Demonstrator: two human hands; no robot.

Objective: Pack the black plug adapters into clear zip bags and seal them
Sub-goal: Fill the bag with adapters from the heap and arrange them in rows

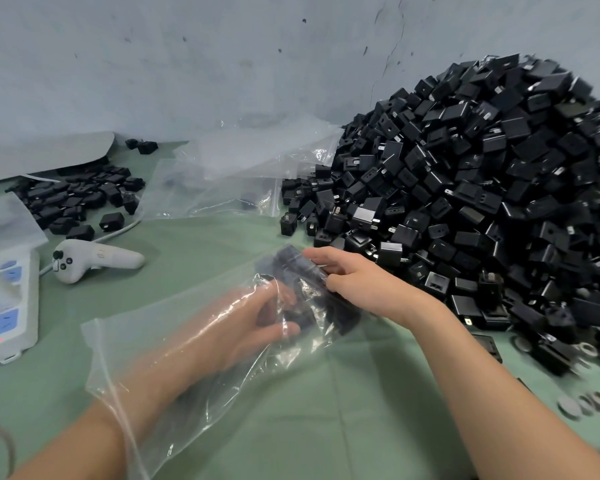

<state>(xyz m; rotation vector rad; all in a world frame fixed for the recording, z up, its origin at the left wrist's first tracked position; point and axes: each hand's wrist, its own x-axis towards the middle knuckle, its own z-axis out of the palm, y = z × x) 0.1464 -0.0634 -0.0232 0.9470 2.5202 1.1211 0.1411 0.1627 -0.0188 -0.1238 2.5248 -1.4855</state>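
left hand [243, 327] veiled by bag [187, 386] | adapter pile [482, 202] cut right | power strip [7, 306] cut left

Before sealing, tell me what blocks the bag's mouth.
The left hand reaches through the open mouth of the bag to the adapters inside; its forearm lies across the zip. Nothing else visible blocks it.

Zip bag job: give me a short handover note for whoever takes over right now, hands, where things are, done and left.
Left hand: inside the clear zip bag, fingers curled round the bagged adapters.
Right hand: outside, gripping the bag's far end over them.
Big adapter pile on the right; spare bags behind; smaller pile at left.
Done: a few adapters in. Left: fill, withdraw hand, seal; bag is open.
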